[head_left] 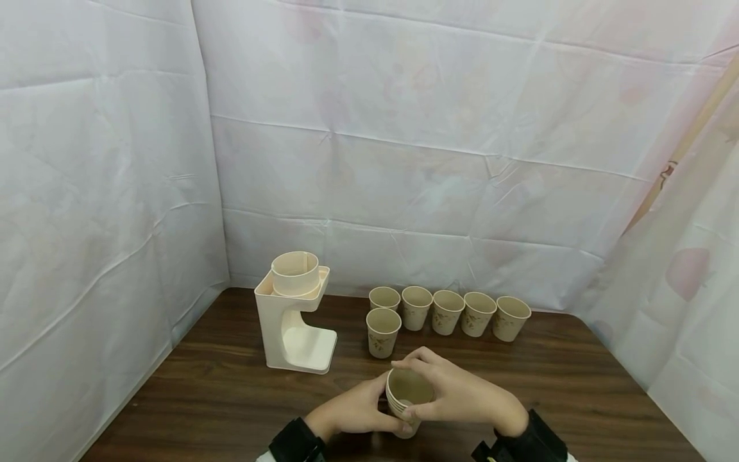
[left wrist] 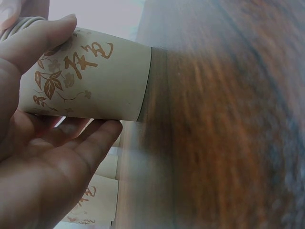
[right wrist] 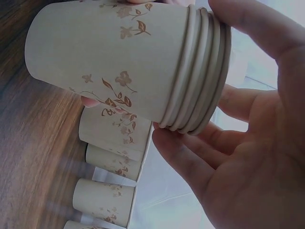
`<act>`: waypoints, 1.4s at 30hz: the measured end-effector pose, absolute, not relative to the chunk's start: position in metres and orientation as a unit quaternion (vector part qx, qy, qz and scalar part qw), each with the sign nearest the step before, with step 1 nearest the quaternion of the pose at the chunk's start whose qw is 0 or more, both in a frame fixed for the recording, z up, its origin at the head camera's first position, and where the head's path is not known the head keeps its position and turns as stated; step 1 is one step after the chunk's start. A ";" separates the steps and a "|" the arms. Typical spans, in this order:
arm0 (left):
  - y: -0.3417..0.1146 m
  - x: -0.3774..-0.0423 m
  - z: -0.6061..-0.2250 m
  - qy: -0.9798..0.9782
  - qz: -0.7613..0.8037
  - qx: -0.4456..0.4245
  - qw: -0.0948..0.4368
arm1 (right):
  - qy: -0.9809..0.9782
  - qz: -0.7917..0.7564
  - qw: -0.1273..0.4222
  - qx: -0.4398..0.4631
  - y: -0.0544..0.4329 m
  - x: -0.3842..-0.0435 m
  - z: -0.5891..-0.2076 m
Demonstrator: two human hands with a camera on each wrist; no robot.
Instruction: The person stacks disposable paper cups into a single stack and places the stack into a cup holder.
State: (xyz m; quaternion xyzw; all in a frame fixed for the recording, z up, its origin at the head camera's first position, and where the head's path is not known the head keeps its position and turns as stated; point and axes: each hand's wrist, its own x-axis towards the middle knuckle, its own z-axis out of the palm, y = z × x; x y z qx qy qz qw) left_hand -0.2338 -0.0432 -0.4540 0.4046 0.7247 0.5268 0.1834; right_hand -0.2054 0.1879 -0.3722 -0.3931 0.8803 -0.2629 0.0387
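Observation:
Near the front of the table, a nested stack of several cream paper cups (head_left: 410, 386) stands between both hands, its open mouth facing up. The left hand (head_left: 359, 408) grips the lower body of the stack, thumb on one side and fingers on the other. A brown leaf print and characters show on the outer cup (left wrist: 102, 76) in the left wrist view, its base close over the wood. The right hand (head_left: 458, 390) holds the stack at the top, thumb and fingers around the layered rims (right wrist: 193, 71).
Several single paper cups (head_left: 447, 314) stand upright in a row at the back, with one cup (head_left: 381, 343) in front of the row's left end. To the left is a cream plastic stand (head_left: 271, 327) with a round holder (head_left: 294, 282) on top. White cloth hangs behind the dark wooden table (head_left: 219, 391).

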 end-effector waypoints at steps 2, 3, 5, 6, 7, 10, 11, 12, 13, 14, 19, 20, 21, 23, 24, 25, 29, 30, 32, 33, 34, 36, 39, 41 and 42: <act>-0.043 -0.233 -0.454 0.727 0.526 0.404 0.179 | 0.880 -0.263 0.042 -0.392 0.188 -0.205 -0.372; -0.043 -0.233 -0.454 0.727 0.526 0.403 0.178 | 0.881 -0.262 0.043 -0.392 0.188 -0.205 -0.372; -0.043 -0.233 -0.454 0.728 0.527 0.402 0.177 | 0.882 -0.261 0.045 -0.391 0.188 -0.205 -0.372; -0.043 -0.232 -0.454 0.729 0.526 0.402 0.176 | 0.882 -0.260 0.046 -0.390 0.188 -0.205 -0.372; -0.043 -0.233 -0.454 0.730 0.525 0.401 0.175 | 0.882 -0.260 0.047 -0.390 0.188 -0.205 -0.372; -0.043 -0.233 -0.454 0.730 0.526 0.399 0.178 | 0.882 -0.259 0.046 -0.390 0.189 -0.205 -0.372; -0.043 -0.233 -0.454 0.729 0.526 0.399 0.179 | 0.882 -0.259 0.047 -0.390 0.189 -0.205 -0.372; -0.042 -0.233 -0.454 0.729 0.525 0.399 0.180 | 0.883 -0.258 0.047 -0.390 0.189 -0.204 -0.371; -0.042 -0.233 -0.454 0.728 0.527 0.400 0.182 | 0.883 -0.258 0.047 -0.390 0.189 -0.204 -0.371; -0.042 -0.233 -0.454 0.725 0.528 0.402 0.185 | 0.883 -0.258 0.047 -0.390 0.189 -0.204 -0.371; -0.042 -0.234 -0.455 0.721 0.529 0.406 0.188 | 0.881 -0.261 0.053 -0.391 0.189 -0.204 -0.370; -0.042 -0.234 -0.455 0.721 0.529 0.406 0.188 | 0.881 -0.261 0.053 -0.391 0.189 -0.203 -0.370; -0.043 -0.234 -0.456 0.721 0.529 0.406 0.187 | 0.881 -0.260 0.052 -0.392 0.189 -0.203 -0.370; -0.042 -0.234 -0.456 0.722 0.529 0.405 0.186 | 0.881 -0.258 0.050 -0.393 0.189 -0.203 -0.370; -0.042 -0.234 -0.456 0.722 0.530 0.405 0.185 | 0.882 -0.257 0.049 -0.392 0.189 -0.203 -0.370; -0.042 -0.234 -0.455 0.723 0.529 0.404 0.183 | 0.883 -0.255 0.047 -0.392 0.189 -0.203 -0.370; -0.043 -0.233 -0.454 0.727 0.527 0.400 0.183 | 0.889 -0.245 0.042 -0.384 0.188 -0.203 -0.368; -0.043 -0.233 -0.454 0.729 0.526 0.399 0.182 | 0.891 -0.242 0.041 -0.383 0.188 -0.203 -0.367; -0.042 -0.232 -0.453 0.731 0.525 0.395 0.184 | 0.893 -0.238 0.038 -0.381 0.187 -0.203 -0.366; -0.042 -0.232 -0.452 0.733 0.524 0.393 0.184 | 0.893 -0.236 0.037 -0.380 0.187 -0.203 -0.365; -0.042 -0.232 -0.452 0.735 0.523 0.391 0.184 | 0.894 -0.236 0.037 -0.380 0.187 -0.203 -0.365; -0.041 -0.231 -0.452 0.736 0.524 0.387 0.185 | 0.894 -0.233 0.036 -0.381 0.187 -0.204 -0.364; -0.040 -0.231 -0.452 0.737 0.524 0.386 0.181 | 0.894 -0.230 0.033 -0.384 0.187 -0.206 -0.362; -0.040 -0.231 -0.453 0.737 0.525 0.388 0.177 | 0.893 -0.230 0.032 -0.385 0.187 -0.207 -0.360; -0.040 -0.231 -0.453 0.739 0.522 0.390 0.173 | 0.893 -0.230 0.030 -0.386 0.187 -0.208 -0.359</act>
